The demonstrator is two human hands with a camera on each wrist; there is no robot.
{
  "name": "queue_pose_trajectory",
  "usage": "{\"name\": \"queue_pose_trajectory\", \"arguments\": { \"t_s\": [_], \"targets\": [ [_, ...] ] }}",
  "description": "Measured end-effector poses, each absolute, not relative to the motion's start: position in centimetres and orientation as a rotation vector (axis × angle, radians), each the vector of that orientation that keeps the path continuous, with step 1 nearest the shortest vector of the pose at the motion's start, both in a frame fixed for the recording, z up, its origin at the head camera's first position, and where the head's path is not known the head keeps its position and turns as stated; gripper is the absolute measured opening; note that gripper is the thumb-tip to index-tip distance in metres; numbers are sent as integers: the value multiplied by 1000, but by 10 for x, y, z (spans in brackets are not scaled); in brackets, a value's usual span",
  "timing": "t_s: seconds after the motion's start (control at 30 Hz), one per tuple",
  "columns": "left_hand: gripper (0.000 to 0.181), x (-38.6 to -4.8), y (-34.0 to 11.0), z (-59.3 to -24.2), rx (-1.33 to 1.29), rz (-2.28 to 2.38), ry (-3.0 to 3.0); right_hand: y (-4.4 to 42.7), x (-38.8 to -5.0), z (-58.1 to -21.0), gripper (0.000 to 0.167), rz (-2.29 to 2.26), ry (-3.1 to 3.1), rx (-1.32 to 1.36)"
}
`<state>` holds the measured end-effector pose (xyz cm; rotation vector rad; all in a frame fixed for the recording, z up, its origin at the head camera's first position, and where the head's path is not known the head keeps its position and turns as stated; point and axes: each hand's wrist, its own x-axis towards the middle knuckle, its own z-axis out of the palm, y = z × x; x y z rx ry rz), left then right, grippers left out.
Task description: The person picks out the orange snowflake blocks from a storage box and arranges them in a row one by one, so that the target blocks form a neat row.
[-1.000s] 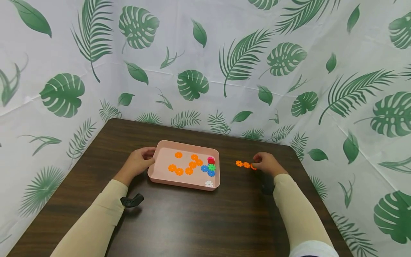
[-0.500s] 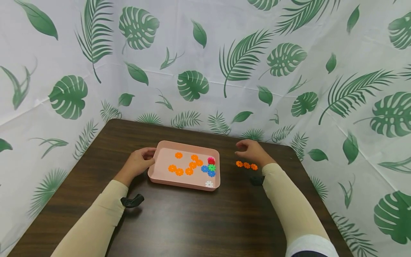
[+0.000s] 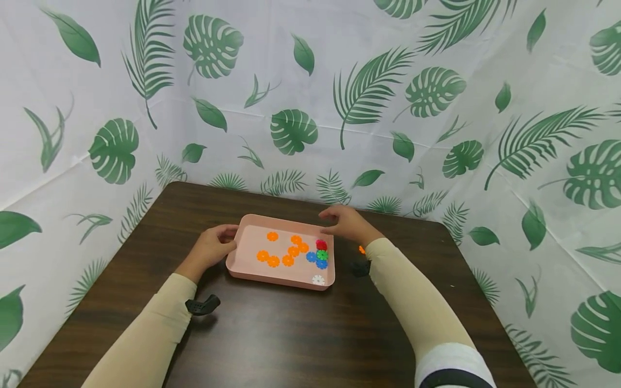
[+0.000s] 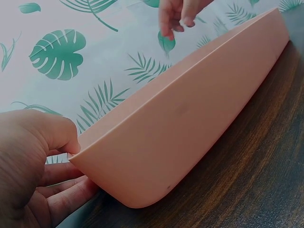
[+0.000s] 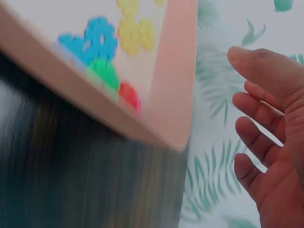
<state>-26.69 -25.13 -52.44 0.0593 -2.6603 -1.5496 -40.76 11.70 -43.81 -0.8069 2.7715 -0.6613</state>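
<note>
A pink tray (image 3: pixel 278 278) lies on the table, holding several orange discs (image 3: pixel 288 261), blue discs (image 3: pixel 322 264), a green disc (image 3: pixel 322 254), red and pink ones (image 3: pixel 322 245) and a white disc (image 3: pixel 318 279). At its left end the left hand (image 3: pixel 210 248) grips the rim, the thumb on top and fingers outside, as the left wrist view shows. Above the tray's back right corner, the right hand (image 3: pixel 350 223) hovers with relaxed, parted fingers and nothing between them. Beside the right sleeve an orange disc (image 3: pixel 361 249) is partly visible; the sleeve hides what lies beyond it.
The dark wooden table (image 3: pixel 291 334) reaches back to a white curtain (image 3: pixel 237 81) with green leaves. Black wrist devices sit under each forearm, the left one (image 3: pixel 202 305) fully in sight.
From the orange discs right of the tray, the right hand has moved left to the tray's corner, empty; its forearm now covers most of those discs. The left hand has stayed on the rim.
</note>
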Motion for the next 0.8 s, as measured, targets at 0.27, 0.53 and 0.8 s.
{"name": "queue_pose_trajectory", "arguments": {
  "t_s": [0.27, 0.53, 0.8],
  "targets": [
    [51, -266, -253, -527, 59, -1543, -2650, 74, -399, -444, 39, -679, 2694, -928],
    [52, -268, -253, -528, 41, -1559, -2640, 42, -394, -456, 45, -710, 2592, -1027],
    [52, -269, -253, -529, 15, -1556, -2620, 14, -382, -461, 42, -674, 2527, -1067]
  ]
}}
